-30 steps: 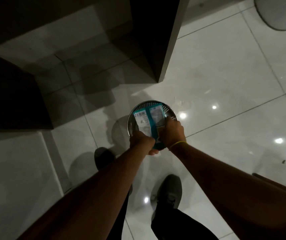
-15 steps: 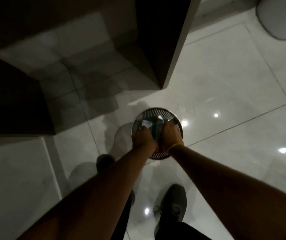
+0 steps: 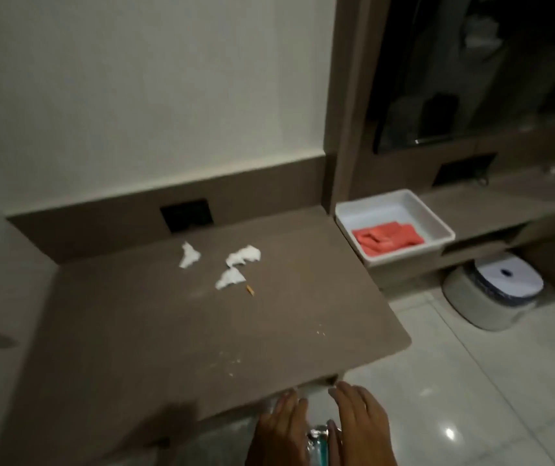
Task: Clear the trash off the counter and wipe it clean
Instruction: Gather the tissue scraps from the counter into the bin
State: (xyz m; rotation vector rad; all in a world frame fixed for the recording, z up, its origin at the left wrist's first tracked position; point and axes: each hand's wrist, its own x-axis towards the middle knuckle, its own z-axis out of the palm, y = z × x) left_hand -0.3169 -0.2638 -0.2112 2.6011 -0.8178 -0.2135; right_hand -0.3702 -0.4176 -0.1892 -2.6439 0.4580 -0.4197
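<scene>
The brown counter [image 3: 168,331] carries three crumpled white tissues [image 3: 188,255] [image 3: 243,256] [image 3: 229,278], a small orange scrap [image 3: 250,290] and scattered crumbs [image 3: 319,332]. My left hand [image 3: 279,432] and right hand [image 3: 360,428] sit at the bottom edge of the view, below the counter's front edge, with fingers stretched out and nothing in them. Between them shows a sliver of the metal bin's rim [image 3: 316,432] and the teal carton [image 3: 320,447] inside it.
A white tray [image 3: 404,255] holding a folded red cloth [image 3: 387,238] stands on the lower ledge right of the counter. A round white device [image 3: 491,290] sits on the glossy tiled floor under that ledge. A black socket panel [image 3: 187,215] is set in the back wall.
Both hands pushed the teal carton down into the bin and have let go of it. My view has lifted from the floor to the counter.
</scene>
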